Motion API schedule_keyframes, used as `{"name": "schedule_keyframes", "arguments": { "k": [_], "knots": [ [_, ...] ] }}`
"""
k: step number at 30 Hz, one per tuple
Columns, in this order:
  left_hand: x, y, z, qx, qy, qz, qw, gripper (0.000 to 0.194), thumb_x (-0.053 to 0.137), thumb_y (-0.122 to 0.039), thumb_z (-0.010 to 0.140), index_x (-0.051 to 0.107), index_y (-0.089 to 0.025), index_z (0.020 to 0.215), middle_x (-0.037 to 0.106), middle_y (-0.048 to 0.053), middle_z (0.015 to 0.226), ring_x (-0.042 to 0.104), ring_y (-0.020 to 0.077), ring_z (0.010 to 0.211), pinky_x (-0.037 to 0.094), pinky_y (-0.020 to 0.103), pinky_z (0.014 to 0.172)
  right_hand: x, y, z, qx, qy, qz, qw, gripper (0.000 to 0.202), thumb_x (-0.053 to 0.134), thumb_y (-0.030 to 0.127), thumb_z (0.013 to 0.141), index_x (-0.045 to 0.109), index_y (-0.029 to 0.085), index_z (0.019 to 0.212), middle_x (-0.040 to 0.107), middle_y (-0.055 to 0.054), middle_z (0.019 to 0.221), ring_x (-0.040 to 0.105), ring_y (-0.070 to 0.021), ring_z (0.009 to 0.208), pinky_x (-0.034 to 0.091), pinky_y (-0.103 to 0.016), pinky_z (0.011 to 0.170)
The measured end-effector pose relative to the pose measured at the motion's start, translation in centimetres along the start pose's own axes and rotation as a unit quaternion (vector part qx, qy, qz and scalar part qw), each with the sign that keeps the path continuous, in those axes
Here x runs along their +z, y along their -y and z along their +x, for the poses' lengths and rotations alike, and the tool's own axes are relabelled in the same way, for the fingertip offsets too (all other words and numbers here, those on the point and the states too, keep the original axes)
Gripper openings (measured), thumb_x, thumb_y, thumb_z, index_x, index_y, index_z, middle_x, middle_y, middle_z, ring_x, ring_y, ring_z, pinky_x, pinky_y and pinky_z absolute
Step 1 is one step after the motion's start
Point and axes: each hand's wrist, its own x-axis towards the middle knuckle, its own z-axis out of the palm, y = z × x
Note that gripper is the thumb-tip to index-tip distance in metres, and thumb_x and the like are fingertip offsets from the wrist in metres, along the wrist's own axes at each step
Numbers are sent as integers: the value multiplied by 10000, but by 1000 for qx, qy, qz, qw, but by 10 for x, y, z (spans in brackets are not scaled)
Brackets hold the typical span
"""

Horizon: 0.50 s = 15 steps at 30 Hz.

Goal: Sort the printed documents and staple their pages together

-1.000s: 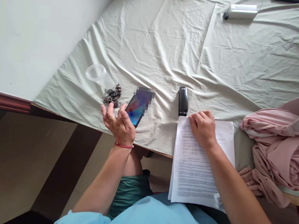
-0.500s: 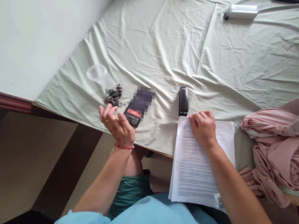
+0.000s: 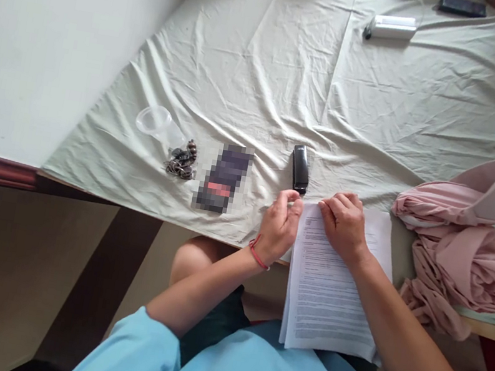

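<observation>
A stack of printed papers (image 3: 327, 300) lies over the table's front edge and reaches down to my lap. My right hand (image 3: 344, 226) rests on its top edge, fingers curled together at the upper left part of the sheets. Beside the stack's top left corner is my left hand (image 3: 279, 226), its thumb and fingers bent toward each other near the corner; whether it grips the paper is too small to tell. Just beyond both hands a black stapler (image 3: 300, 169) lies on the cloth.
On the cloth-covered table (image 3: 276, 70), a phone (image 3: 224, 178), a bunch of keys (image 3: 182, 161) and a clear plastic cup (image 3: 160, 125) lie left. Pink fabric (image 3: 469, 248) is heaped right. A silver cylinder (image 3: 391, 28) and a dark phone-like object (image 3: 462, 6) lie far back.
My left hand has moved right, from beside the phone to the papers' top left corner. My right hand has stayed on the papers. The view has shifted slightly.
</observation>
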Motion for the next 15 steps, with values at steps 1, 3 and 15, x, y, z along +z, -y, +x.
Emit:
{"name": "schedule_keyframes", "arguments": {
  "k": [1, 3, 15],
  "knots": [
    [6, -2, 6, -17, 18, -10, 1000, 335, 478, -475, 1061, 579, -187, 1200, 721, 112, 1094, 699, 232, 1054, 536, 382, 929, -2, -1, 1, 3, -2, -2, 1000, 362, 474, 384, 1072, 686, 235, 819, 700, -74, 827, 570, -262, 958, 428, -434, 933],
    [14, -3, 16, -26, 69, -22, 997, 311, 549, -484, 1028, 604, -187, 1099, 700, 56, 904, 680, 204, 858, 515, 336, 790, -6, -3, 3, 9, -10, -7, 1000, 362, 480, 384, 1067, 680, 234, 805, 695, -80, 822, 564, -265, 944, 434, -434, 924],
    [-8, 13, 6, -58, 111, -161, 979, 432, 557, -546, 1009, 638, -166, 819, 545, 5, 698, 473, 136, 672, 378, 262, 605, -15, 13, 30, -53, -18, 46, 997, 280, 540, 319, 1059, 664, 235, 822, 724, -47, 836, 608, -241, 937, 464, -432, 900]
  ]
}}
